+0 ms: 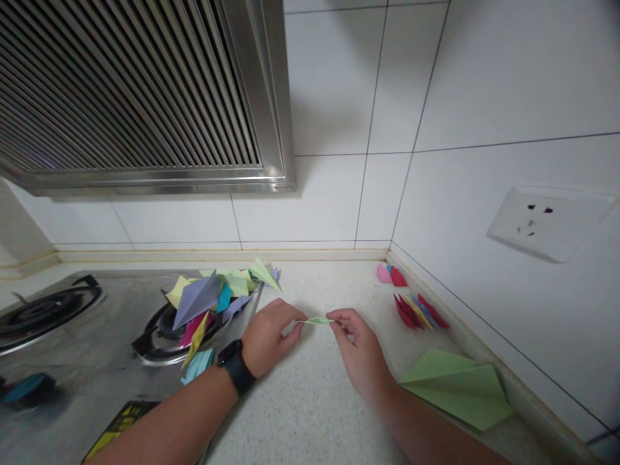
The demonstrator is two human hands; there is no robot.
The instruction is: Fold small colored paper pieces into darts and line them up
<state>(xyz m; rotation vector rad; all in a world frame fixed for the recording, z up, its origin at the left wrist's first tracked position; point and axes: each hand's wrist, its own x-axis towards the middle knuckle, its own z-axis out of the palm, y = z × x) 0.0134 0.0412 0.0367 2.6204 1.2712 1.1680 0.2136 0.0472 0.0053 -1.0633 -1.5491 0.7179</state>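
Observation:
Between my two hands is a small folded piece of light green paper point(318, 320), held just above the counter with its middle slightly bulged open. My left hand point(272, 336), with a black watch point(236, 365) on the wrist, pinches its left end between thumb and fingers. The right end is pinched by my right hand point(357, 345). Right of my right forearm lies a large green paper plane point(458, 387), partly hidden by the arm. To the left, a pile of colored folded paper planes point(198, 300) rests on the stove.
A steel gas stove point(106, 329) fills the left, its range hood point(194, 97) overhead. Small folded papers in red, yellow and blue point(420, 312) lie by the right wall, with pink and red ones point(391, 275) behind them. A socket point(547, 223) is on the right wall.

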